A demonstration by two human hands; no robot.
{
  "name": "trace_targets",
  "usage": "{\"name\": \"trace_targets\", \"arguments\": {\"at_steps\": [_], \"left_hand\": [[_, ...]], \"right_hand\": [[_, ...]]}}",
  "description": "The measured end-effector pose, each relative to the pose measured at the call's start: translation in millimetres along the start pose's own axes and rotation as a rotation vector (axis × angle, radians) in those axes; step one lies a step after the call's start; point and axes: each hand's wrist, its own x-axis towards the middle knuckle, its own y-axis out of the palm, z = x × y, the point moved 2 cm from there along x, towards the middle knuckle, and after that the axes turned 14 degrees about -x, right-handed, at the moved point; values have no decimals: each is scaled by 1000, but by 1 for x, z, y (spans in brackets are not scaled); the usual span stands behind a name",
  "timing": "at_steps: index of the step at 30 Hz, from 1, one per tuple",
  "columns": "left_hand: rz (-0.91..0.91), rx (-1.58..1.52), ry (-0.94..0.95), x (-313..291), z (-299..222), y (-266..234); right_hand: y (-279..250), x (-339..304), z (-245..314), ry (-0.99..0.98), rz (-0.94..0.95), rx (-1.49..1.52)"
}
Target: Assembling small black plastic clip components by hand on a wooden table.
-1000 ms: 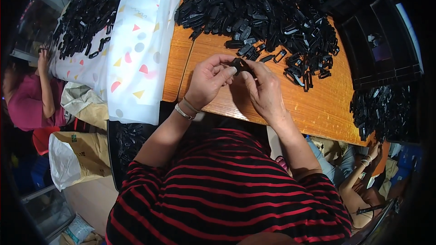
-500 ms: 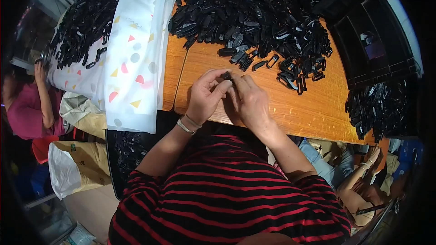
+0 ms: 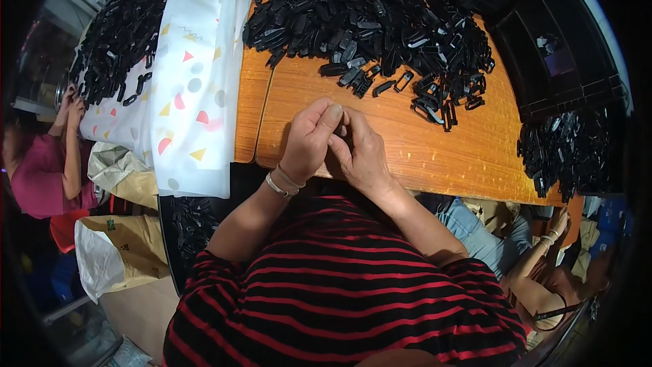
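Note:
My left hand (image 3: 311, 137) and my right hand (image 3: 365, 151) meet over the near edge of the wooden table, fingertips bent together. A small black plastic part (image 3: 347, 119) is pinched between them, almost wholly covered by the fingers. The left thumb lies on top, and the right thumb points in toward the left fingers. Just beyond my hands, several loose black plastic clips (image 3: 356, 78) lie at the near fringe of a large heap of similar parts (image 3: 370, 17).
A white patterned plastic sheet (image 3: 193, 88) covers the table's left side. At the right stand a black crate (image 3: 557, 54) and another heap of black parts (image 3: 567, 153). Co-workers sit at far left (image 3: 51, 173) and lower right (image 3: 543, 285). A paper sack (image 3: 125, 251) stands lower left.
My fingers have turned and drawn closer, with the left thumb now on top, so the black plastic part shows less. The view has shifted slightly. The left co-worker's hands have moved.

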Motion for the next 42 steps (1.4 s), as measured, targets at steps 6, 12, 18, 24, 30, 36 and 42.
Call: {"name": "trace_targets", "arguments": {"at_steps": [6, 12, 18, 24, 30, 36, 42], "left_hand": [[11, -8, -51, 9, 12, 2], [-54, 303, -52, 43, 8, -15], [41, 1282, 334, 66, -1, -1], [-24, 1340, 303, 65, 3, -9], [7, 1284, 262, 56, -8, -16], [-42, 1207, 343, 46, -15, -23], [-214, 1306, 38, 47, -10, -9]], "right_hand": [[2, 0, -22, 42, -2, 60], [-46, 31, -43, -62, 96, -289], [-59, 57, -68, -141, 69, -732], [-58, 42, -66, -110, 167, -699], [-49, 31, -63, -36, 149, -585], [-52, 33, -49, 5, 143, -674], [-45, 38, -48, -71, 263, -676]]}}
